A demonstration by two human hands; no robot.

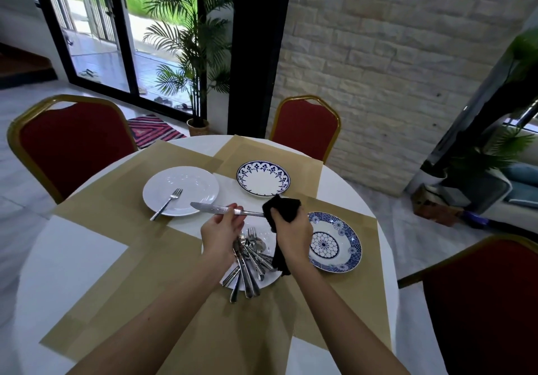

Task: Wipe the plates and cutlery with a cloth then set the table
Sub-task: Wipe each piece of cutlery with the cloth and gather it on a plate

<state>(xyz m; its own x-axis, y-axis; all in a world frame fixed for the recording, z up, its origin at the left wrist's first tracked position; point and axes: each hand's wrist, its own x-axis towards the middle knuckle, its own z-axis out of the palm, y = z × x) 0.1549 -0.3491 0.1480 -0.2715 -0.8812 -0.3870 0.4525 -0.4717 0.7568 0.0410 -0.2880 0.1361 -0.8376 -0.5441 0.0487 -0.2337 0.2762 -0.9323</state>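
Steel knife (209,208) pinched in left hand (222,230); right hand (292,229) grips black cloth (283,207) (fringed) round handle

We see a steel knife (215,208) held level above the table, blade pointing left, pinched mid-length by the left hand (221,230). Its handle end is buried in a black cloth (281,208) bunched in the right hand (292,229), one tail hanging down. Beneath, the near white plate (269,277) holds a heap of cutlery (247,261), handles fanned toward us. At far left, the far white plate (189,181) carries one fork (166,204). A blue-rimmed plate (263,178) lies far centre, a blue patterned plate (334,242) at right.
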